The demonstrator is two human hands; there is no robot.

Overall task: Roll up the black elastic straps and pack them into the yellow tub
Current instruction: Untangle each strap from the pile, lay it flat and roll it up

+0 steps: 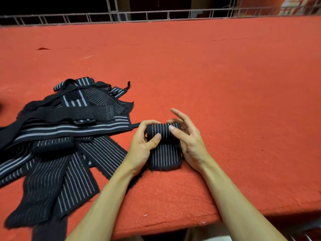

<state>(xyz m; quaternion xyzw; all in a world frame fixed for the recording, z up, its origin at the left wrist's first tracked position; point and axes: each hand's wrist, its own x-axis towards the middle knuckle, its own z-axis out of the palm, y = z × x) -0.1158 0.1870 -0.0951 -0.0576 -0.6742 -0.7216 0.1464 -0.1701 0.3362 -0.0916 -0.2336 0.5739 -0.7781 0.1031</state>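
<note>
A black elastic strap with thin grey lines [165,158] lies near the table's front edge, its far end wound into a thick roll. My left hand [141,145] grips the roll's left end, fingers curled over the top and thumb on the front. My right hand [188,140] holds the right end with thumb on top of the roll; its other fingers are spread and lifted. The flat tail of the strap runs back toward me between my wrists. No yellow tub is in view.
A heap of loose black striped straps [69,129] covers the left of the red felt table [225,101], some hanging over its front edge. A metal railing [156,14] runs along the far side.
</note>
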